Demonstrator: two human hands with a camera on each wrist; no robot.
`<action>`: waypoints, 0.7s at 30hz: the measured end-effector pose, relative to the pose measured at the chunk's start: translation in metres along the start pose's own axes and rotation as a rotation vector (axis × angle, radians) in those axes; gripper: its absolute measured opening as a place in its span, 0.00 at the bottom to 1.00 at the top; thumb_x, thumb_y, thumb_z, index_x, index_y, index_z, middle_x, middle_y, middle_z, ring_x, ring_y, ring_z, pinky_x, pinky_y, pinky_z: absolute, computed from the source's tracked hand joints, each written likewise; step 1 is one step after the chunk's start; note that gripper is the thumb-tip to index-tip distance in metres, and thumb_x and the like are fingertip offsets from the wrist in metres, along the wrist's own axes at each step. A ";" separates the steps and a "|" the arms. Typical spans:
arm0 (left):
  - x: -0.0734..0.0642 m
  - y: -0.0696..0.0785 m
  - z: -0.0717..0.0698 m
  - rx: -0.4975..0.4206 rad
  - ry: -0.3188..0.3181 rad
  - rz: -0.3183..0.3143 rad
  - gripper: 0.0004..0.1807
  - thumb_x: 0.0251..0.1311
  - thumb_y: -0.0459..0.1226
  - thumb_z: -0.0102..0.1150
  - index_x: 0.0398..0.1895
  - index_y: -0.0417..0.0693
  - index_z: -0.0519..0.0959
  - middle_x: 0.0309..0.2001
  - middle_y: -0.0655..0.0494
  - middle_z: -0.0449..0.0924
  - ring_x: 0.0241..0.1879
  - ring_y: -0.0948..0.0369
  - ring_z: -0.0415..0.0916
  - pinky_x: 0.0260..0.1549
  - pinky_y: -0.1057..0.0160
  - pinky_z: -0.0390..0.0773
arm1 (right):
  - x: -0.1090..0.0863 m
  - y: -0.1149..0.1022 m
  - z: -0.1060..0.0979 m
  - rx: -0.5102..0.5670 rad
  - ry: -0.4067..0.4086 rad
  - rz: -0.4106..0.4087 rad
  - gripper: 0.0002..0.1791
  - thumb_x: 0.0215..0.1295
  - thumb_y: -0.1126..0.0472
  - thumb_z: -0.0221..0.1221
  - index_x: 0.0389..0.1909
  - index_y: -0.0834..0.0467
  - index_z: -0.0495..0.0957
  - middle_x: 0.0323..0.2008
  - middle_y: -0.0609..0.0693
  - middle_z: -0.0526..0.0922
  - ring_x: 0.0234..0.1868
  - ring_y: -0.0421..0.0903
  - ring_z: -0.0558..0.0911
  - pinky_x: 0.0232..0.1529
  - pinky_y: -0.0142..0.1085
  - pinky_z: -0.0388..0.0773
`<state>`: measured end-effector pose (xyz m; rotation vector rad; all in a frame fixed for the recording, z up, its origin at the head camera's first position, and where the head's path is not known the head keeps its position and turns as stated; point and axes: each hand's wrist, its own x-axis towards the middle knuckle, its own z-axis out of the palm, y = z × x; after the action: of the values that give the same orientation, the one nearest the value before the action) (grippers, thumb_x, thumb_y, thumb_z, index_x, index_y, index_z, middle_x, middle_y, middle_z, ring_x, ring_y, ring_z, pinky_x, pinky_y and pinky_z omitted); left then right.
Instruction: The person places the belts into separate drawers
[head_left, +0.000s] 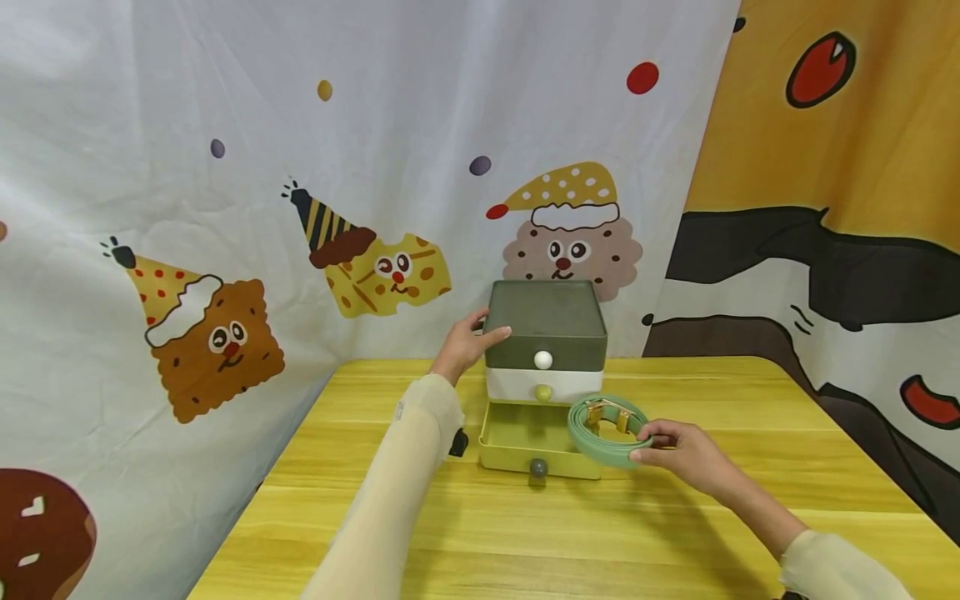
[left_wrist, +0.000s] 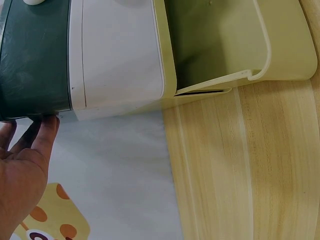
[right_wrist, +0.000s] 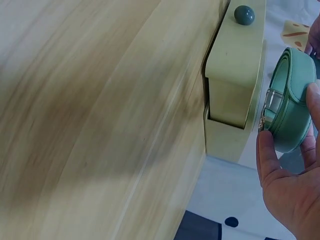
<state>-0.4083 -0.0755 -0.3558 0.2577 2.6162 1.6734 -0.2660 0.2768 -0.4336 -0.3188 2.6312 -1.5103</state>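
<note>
A small three-tier drawer box (head_left: 546, 308) stands near the table's back edge, dark green on top, white in the middle and yellow below. Its bottom yellow drawer (head_left: 510, 457), with a grey knob, is pulled out, and its inside shows bare floor. My left hand (head_left: 467, 343) rests against the left side of the green tier, the thumb at its top edge; the left wrist view shows its fingertips (left_wrist: 49, 125) touching that side. A coiled light-green belt (right_wrist: 297, 100) with a gold-coloured buckle is pinched in my right hand (head_left: 692, 457), held up by the open drawer's right front corner.
The box sits on a yellow wood-grain table (head_left: 750, 417). Just left of the open drawer lies a small black object (head_left: 459, 443). Behind the table hangs a white curtain (head_left: 420, 125) printed with cartoon biscuits and cheese.
</note>
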 end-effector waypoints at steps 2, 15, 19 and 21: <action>0.000 0.000 0.000 0.001 0.000 0.000 0.44 0.61 0.57 0.64 0.78 0.57 0.58 0.74 0.50 0.59 0.71 0.50 0.59 0.64 0.47 0.67 | 0.001 -0.002 0.004 0.009 -0.008 -0.008 0.20 0.61 0.52 0.70 0.45 0.61 0.78 0.39 0.53 0.81 0.40 0.47 0.79 0.35 0.40 0.78; 0.001 -0.001 0.000 -0.005 0.004 0.003 0.44 0.61 0.57 0.64 0.78 0.57 0.59 0.74 0.50 0.60 0.71 0.50 0.60 0.64 0.47 0.67 | 0.012 -0.007 0.023 0.041 -0.048 -0.018 0.19 0.59 0.53 0.71 0.42 0.61 0.79 0.39 0.53 0.81 0.43 0.49 0.80 0.37 0.43 0.80; 0.001 -0.002 0.000 -0.006 0.007 0.006 0.45 0.61 0.57 0.64 0.78 0.56 0.59 0.74 0.50 0.60 0.71 0.50 0.60 0.65 0.47 0.67 | 0.015 -0.008 0.027 0.038 -0.068 -0.037 0.19 0.59 0.53 0.71 0.42 0.61 0.79 0.38 0.53 0.82 0.44 0.50 0.80 0.38 0.44 0.80; 0.002 -0.002 0.000 -0.005 0.008 0.008 0.45 0.61 0.57 0.65 0.78 0.56 0.59 0.74 0.49 0.60 0.71 0.50 0.60 0.65 0.47 0.67 | 0.017 -0.008 0.029 0.039 -0.073 -0.040 0.19 0.59 0.52 0.71 0.42 0.61 0.78 0.37 0.53 0.81 0.43 0.50 0.80 0.38 0.44 0.80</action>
<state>-0.4101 -0.0757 -0.3577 0.2625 2.6203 1.6870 -0.2766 0.2445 -0.4406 -0.4174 2.5513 -1.5297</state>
